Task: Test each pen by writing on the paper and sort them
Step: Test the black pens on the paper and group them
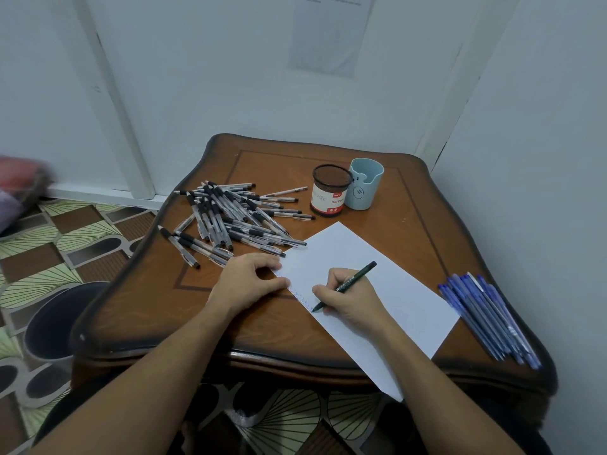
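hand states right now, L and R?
Left hand: fingers curled at the paper corner; pinching or only pressing, cannot tell.
Right hand: gripping a dark green pen, tip on the paper.

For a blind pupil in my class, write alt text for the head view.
A right hand writes with a dark pen on white paper while the left hand steadies it; clear pens lie heaped left, blue pens right.
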A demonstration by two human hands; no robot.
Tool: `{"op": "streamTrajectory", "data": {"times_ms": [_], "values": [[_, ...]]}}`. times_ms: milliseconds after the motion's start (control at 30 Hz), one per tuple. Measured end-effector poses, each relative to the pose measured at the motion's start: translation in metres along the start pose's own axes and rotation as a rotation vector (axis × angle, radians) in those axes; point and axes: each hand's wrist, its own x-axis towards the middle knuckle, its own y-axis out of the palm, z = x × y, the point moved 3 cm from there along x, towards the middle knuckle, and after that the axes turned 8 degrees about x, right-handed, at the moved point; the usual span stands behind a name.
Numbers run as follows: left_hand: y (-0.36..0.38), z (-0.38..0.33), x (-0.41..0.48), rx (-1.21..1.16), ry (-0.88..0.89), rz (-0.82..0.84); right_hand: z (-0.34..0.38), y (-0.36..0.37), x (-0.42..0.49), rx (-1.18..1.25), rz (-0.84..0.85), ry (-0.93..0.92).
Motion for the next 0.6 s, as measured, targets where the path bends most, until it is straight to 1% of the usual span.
{"op": "streamTrajectory", "data": {"times_ms": [133, 367, 600], "values": [[-0.0001, 0.0004, -0.0004, -0.002, -0.002, -0.003, -0.0013, -0.0016, 0.0015, 0.014, 0.005, 0.015], [-0.0006, 0.0003, -0.0003, -0.011, 0.009, 0.003, 0.0004, -0.0015, 0.0012, 0.003, -0.009, -0.019], [-0.001, 0.0001, -0.0007, -0.02, 0.009, 0.0, -0.001, -0.0026, 0.001, -0.006, -0.004, -0.016]]}}
